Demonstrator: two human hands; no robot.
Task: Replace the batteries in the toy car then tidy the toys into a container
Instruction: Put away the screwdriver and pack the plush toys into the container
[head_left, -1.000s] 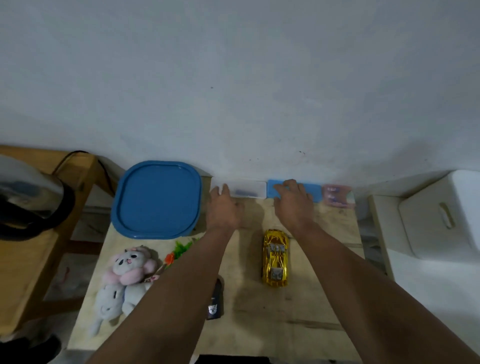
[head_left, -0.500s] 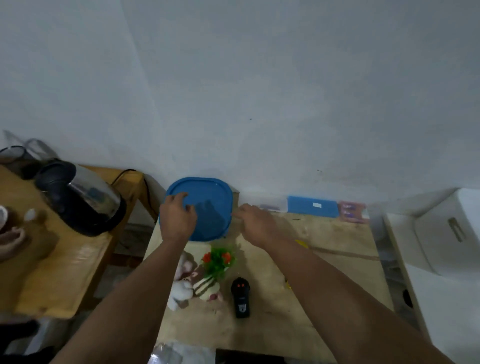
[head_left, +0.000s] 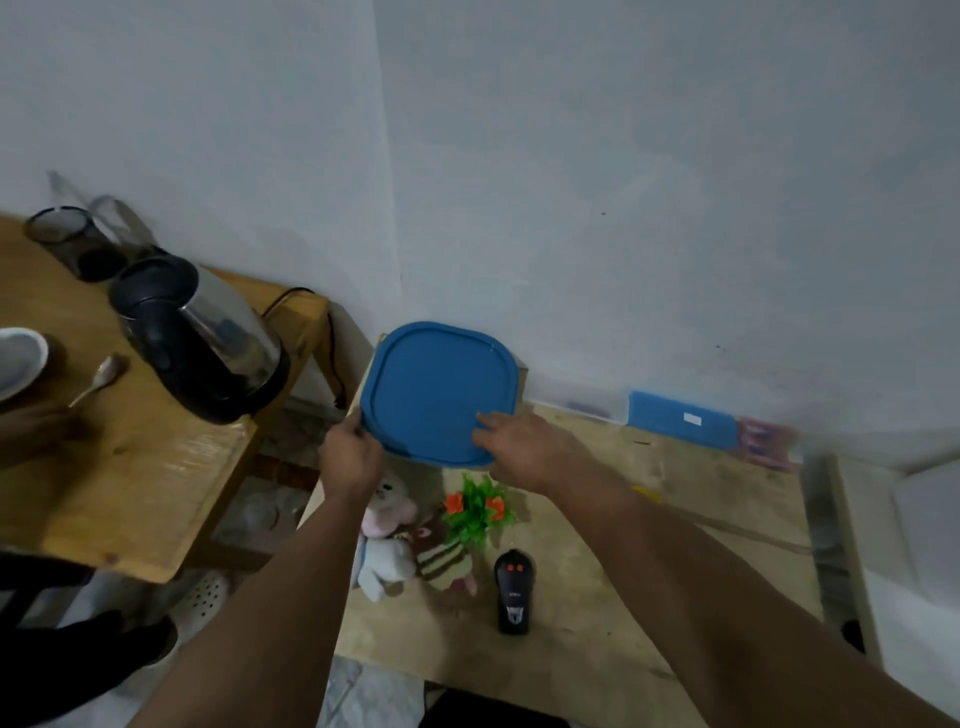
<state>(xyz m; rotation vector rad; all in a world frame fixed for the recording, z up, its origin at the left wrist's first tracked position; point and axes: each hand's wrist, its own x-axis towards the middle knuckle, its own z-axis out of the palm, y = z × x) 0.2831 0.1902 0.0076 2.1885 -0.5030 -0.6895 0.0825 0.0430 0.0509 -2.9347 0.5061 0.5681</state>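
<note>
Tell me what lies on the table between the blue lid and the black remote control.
In the head view, a small plant with green leaves and orange flowers.

Dim, soft light; edges bowed; right side blurred, probably motion.

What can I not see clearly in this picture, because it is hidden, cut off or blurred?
- Toy car: behind the right forearm, head view; only a yellow sliver shows.
- Container body: under the blue lid.
- Left hand fingertips: hidden under the lid's edge.
- White bowl: cut by the left frame edge.
- Pink packet by the wall: blurred, print unreadable.
</note>
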